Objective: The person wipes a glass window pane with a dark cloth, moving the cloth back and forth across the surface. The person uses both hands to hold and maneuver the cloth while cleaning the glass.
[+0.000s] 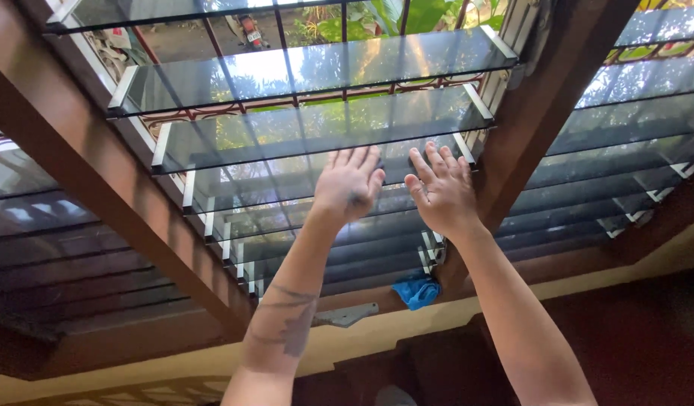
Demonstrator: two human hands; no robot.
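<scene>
Both my arms reach up to a louvre window with dark glass slats in a brown wooden frame (535, 105). My left hand (349, 184) is spread flat, fingers apart, against a glass slat (287, 177) in the middle panel. My right hand (441, 188) lies just beside it, also flat with fingers apart, near the slat's right end and its white metal clip (463, 146). Neither hand holds anything. Higher slats (317, 68) are tilted open.
A crumpled blue cloth (416, 291) lies on the wooden sill below the slats. A grey metal bracket (347, 314) sits on the sill to its left. More louvre panels flank the middle one left (54, 248) and right (625, 143). Greenery and a motorbike show outside.
</scene>
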